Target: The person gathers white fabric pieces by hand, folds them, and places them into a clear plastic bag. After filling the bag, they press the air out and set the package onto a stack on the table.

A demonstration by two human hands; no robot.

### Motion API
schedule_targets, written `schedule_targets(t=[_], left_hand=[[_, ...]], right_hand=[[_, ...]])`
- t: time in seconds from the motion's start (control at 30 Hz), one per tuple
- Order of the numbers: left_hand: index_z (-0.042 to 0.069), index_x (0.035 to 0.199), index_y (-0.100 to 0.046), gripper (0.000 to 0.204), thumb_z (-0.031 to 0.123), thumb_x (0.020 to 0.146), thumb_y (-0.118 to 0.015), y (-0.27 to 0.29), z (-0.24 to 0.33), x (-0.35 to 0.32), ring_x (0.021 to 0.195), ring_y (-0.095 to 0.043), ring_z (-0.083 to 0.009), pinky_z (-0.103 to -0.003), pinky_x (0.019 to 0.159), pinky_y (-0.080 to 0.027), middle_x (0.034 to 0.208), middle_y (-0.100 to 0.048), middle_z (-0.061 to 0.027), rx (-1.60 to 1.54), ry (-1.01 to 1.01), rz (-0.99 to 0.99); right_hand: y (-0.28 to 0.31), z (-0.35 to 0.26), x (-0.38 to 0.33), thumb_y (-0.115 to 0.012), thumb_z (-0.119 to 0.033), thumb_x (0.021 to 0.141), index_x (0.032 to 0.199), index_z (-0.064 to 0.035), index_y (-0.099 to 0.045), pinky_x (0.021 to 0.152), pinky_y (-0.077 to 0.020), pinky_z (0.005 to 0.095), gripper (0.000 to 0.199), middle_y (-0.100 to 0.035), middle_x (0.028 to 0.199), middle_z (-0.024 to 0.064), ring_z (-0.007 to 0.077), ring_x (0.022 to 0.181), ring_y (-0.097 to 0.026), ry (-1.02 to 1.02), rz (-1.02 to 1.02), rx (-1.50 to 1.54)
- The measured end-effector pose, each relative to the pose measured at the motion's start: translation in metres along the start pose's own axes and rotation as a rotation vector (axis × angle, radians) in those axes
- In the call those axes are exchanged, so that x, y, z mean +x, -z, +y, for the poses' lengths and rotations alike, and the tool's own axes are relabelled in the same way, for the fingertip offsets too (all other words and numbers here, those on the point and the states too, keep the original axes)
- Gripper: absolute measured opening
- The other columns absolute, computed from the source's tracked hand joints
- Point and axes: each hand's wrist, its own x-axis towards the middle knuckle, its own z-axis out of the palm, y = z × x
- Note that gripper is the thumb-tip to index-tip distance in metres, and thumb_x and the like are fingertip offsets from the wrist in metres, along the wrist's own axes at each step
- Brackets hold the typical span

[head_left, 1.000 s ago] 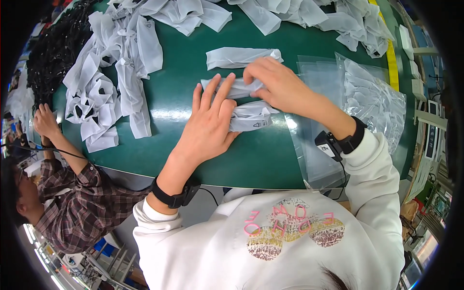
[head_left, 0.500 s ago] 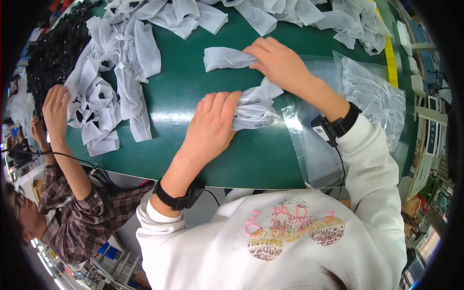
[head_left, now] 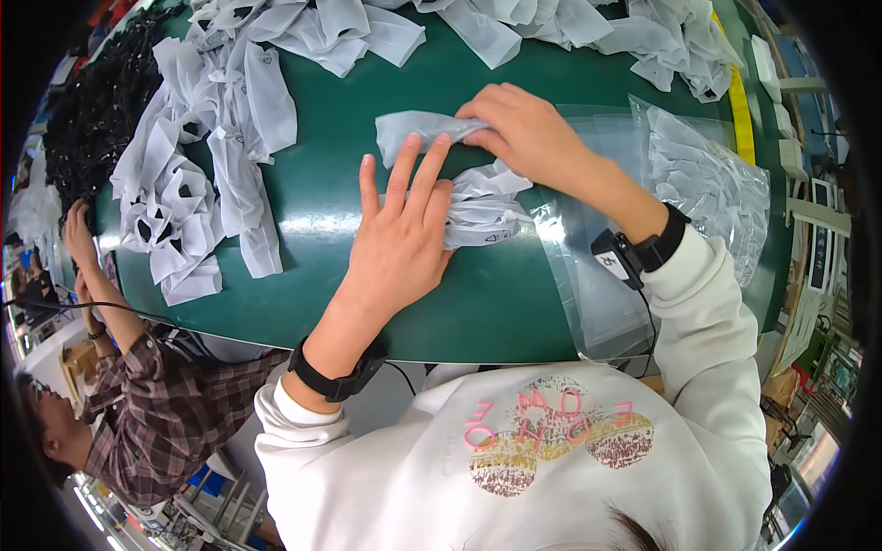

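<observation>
My right hand (head_left: 530, 133) pinches one end of a frosted white plastic pouch (head_left: 404, 128), which stretches out to the left above the green table. Just below it, a stack of similar pouches (head_left: 484, 209) lies bunched together. My left hand (head_left: 401, 241) rests over the stack's left end with its fingers apart and stretched forward. Its fingertips are close to the single pouch; whether they touch it I cannot tell. The left end of the stack is hidden under this hand.
Loose pouches (head_left: 262, 101) lie heaped on the left and along the far side. A clear bag of pouches (head_left: 703, 174) lies at the right on flat clear bags (head_left: 602, 275). Black items (head_left: 96, 110) are piled far left. A co-worker's arm (head_left: 110, 298) reaches in there.
My left hand's fingers have spread and stretched forward from around the stack. My right hand has come slightly nearer with the single pouch. The co-worker's hand has moved down and left.
</observation>
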Motion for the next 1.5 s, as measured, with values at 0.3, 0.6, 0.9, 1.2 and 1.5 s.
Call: schedule_targets(t=[0.3,0.6,0.9,1.2,1.5], left_hand=[[-0.001,0.111,-0.054,0.058,0.019,0.062,-0.080,-0.001,0.000,-0.001,0.143,-0.023,-0.0348,-0.065,0.109,-0.016,0.151,-0.031,-0.0160,-0.001,0.011,-0.017],[-0.002,0.114,-0.053,0.060,0.016,0.062,-0.079,0.000,0.000,0.000,0.141,-0.026,-0.0360,-0.063,0.110,-0.019,0.150,-0.031,-0.0175,0.009,-0.001,-0.010],[-0.002,0.131,-0.042,0.081,0.009,0.059,-0.079,0.002,-0.003,0.003,0.120,-0.044,-0.0372,-0.044,0.104,-0.036,0.131,-0.045,-0.0179,-0.140,0.024,-0.061],[-0.002,0.134,-0.041,0.084,0.010,0.060,-0.078,0.005,0.006,0.006,0.114,-0.046,-0.0358,-0.044,0.102,-0.036,0.125,-0.046,-0.0169,-0.094,0.005,-0.077],[0.000,0.132,-0.043,0.080,0.012,0.060,-0.078,0.009,0.006,0.004,0.123,-0.041,-0.0382,-0.049,0.106,-0.032,0.134,-0.043,-0.0172,-0.053,-0.076,-0.057]], right_hand=[[0.004,-0.010,0.016,-0.070,-0.012,0.078,0.107,-0.0062,-0.062,0.076,-0.0504,0.0370,0.030,-0.062,0.099,0.0055,0.0242,0.089,-0.059,0.161,0.170,-0.266],[-0.002,0.011,0.020,-0.069,-0.013,0.080,0.103,-0.0053,-0.064,0.075,-0.0518,0.0354,0.025,-0.063,0.096,0.0063,0.0240,0.089,-0.062,0.211,0.027,-0.174],[0.033,-0.006,0.037,-0.067,-0.015,0.083,0.101,-0.0034,-0.065,0.074,-0.0514,0.0395,0.021,-0.064,0.094,0.0090,0.0280,0.083,-0.063,-0.246,-0.404,0.368],[0.003,0.030,0.073,-0.060,-0.028,0.091,0.128,-0.0114,-0.053,0.099,-0.0369,0.0362,0.041,-0.046,0.129,0.0154,0.0330,0.118,-0.044,-0.504,-0.102,-0.427],[0.020,-0.002,0.002,-0.061,-0.016,0.090,0.102,-0.0047,-0.070,0.074,-0.0485,0.0342,0.019,-0.064,0.093,0.0086,0.0251,0.084,-0.059,-0.108,-0.208,0.236]])
